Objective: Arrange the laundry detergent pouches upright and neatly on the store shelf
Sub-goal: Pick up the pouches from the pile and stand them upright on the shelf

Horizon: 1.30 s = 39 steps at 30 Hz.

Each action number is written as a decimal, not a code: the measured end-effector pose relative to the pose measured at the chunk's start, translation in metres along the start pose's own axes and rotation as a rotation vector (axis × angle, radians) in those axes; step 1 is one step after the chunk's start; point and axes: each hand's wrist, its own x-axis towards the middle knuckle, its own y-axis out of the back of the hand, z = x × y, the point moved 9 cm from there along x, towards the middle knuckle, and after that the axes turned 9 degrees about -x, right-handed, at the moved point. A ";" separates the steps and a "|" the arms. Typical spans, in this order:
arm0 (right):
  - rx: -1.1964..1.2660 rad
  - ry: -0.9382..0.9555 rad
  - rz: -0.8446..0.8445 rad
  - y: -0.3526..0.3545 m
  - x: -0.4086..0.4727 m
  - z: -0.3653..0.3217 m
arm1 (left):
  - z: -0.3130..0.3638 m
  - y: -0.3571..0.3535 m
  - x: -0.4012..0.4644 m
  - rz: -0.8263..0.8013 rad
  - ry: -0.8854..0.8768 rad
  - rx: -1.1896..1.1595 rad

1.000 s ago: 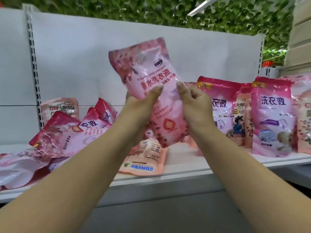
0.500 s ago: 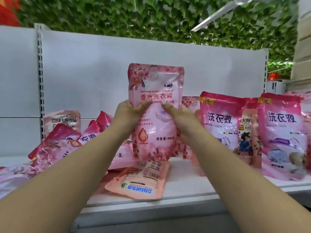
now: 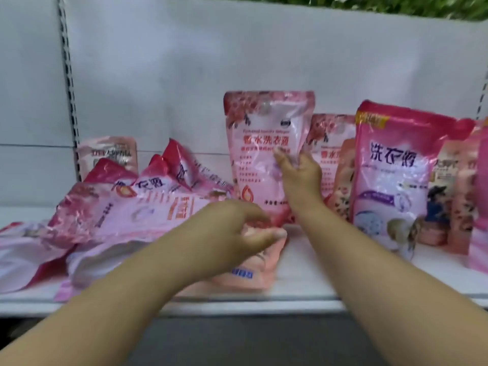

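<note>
"洗衣液" on magenta pouch (image 3: 396,178)

Green foliage (image 3: 396,3) above white back panel (image 3: 184,62)
</note>
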 end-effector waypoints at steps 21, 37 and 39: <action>0.013 0.034 0.119 0.020 -0.001 -0.003 | -0.019 -0.039 -0.050 -0.233 0.036 0.104; -0.329 0.069 -0.058 0.004 -0.018 -0.013 | -0.022 0.070 -0.057 0.483 0.250 -0.356; -0.349 0.080 -0.049 0.005 -0.018 -0.015 | -0.023 0.086 -0.057 0.537 0.286 -0.293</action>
